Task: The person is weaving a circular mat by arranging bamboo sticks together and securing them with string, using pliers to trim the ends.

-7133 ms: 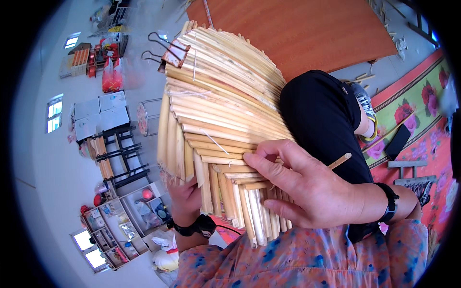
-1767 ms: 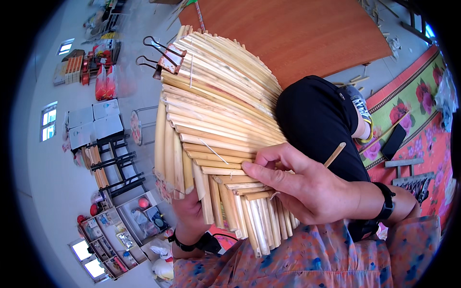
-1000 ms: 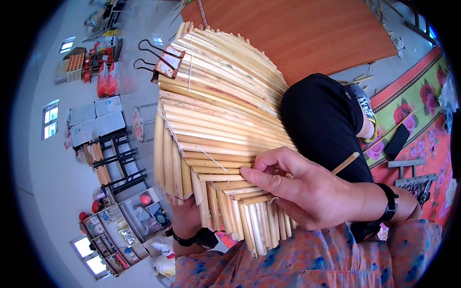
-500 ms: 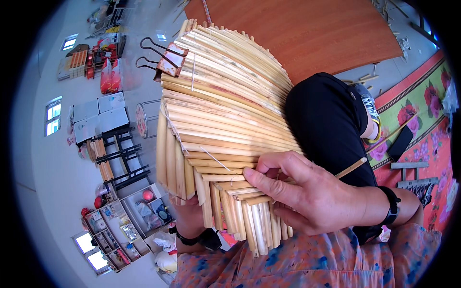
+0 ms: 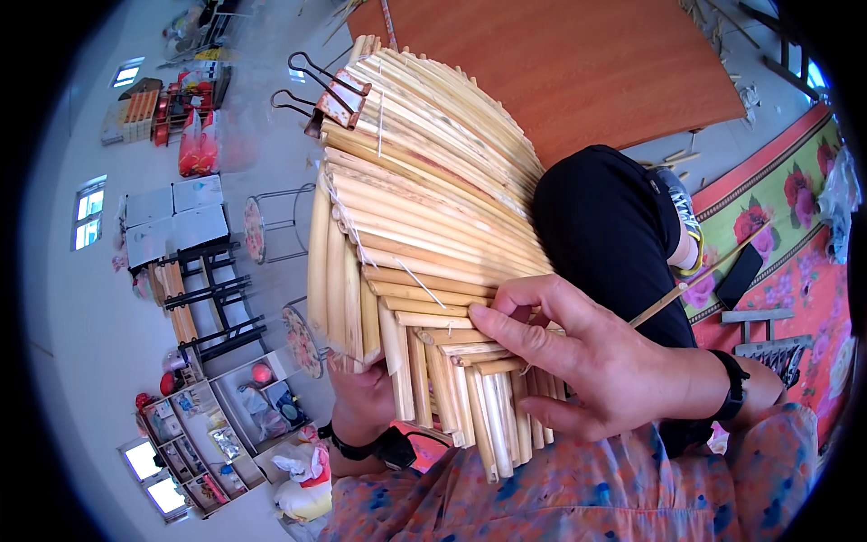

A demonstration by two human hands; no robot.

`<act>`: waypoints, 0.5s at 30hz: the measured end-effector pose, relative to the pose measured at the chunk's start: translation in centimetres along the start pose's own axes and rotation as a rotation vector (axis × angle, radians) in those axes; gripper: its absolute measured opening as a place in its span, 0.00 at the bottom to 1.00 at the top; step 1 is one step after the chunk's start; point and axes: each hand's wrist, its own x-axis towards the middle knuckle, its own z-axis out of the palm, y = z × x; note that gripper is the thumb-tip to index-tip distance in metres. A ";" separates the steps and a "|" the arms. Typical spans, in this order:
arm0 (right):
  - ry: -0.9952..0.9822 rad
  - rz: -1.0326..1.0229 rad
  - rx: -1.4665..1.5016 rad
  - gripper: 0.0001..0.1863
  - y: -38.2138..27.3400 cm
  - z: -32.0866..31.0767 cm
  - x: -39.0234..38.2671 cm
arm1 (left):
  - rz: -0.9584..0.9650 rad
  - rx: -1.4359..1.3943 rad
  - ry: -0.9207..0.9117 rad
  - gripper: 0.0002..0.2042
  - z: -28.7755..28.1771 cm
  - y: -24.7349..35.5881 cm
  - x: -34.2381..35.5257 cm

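Note:
A fan-shaped panel of straw-coloured reed stalks (image 5: 433, 199), bound with white thread, rests tilted in front of me against my knee. Its lower stalks interlock in a stepped, zigzag pattern. My right hand (image 5: 587, 361) pinches the panel near this corner, thumb on the stalk ends, index finger bent. My left hand (image 5: 361, 397) grips the lower left edge from below; most of its fingers are hidden behind the stalks. A rusty binder clip (image 5: 343, 98) clamps the upper left edge. A loose thin stalk (image 5: 664, 305) passes beside my right hand; whether I hold it cannot be told.
Beyond the panel is a reddish-brown board (image 5: 542, 72). My black-trousered knee (image 5: 601, 217) is at right, beside a floral mat (image 5: 768, 239) with a dark phone (image 5: 741, 278) and small wooden stool (image 5: 768, 330). Round-seated stools (image 5: 302, 339) and shelves (image 5: 212, 443) stand left.
The panel has shifted slightly right, its clipped upper edge leaning rightward, and both hands moved with it. More of my left hand shows below the edge. The view has turned slightly.

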 end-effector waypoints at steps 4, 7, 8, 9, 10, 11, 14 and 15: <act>0.018 -0.003 -0.029 0.45 0.0 0.1 0.1 | 0.006 -0.009 -0.020 0.20 0.0 0.3 0.5; -0.009 -0.022 0.012 0.46 -0.1 0.1 0.3 | -0.047 -0.097 0.015 0.19 -0.2 1.0 -0.3; -0.004 -0.020 0.005 0.46 0.0 0.1 0.3 | -0.037 -0.105 0.006 0.19 -0.1 0.8 -0.1; 0.000 -0.018 0.000 0.46 0.0 0.1 0.2 | -0.005 -0.037 -0.018 0.19 -0.3 0.8 0.0; 0.003 -0.018 -0.003 0.46 0.1 0.1 0.2 | 0.000 0.008 -0.039 0.19 -0.5 0.7 0.1; 0.004 -0.014 0.003 0.46 0.2 0.1 0.2 | 0.006 0.053 -0.060 0.19 -0.7 0.7 0.1; 0.009 0.000 0.026 0.45 0.3 0.1 0.1 | -0.076 -0.001 -0.055 0.20 -0.6 1.2 0.0; 0.007 0.006 0.039 0.45 0.3 0.2 0.1 | -0.121 -0.098 -0.007 0.20 -0.2 2.4 0.1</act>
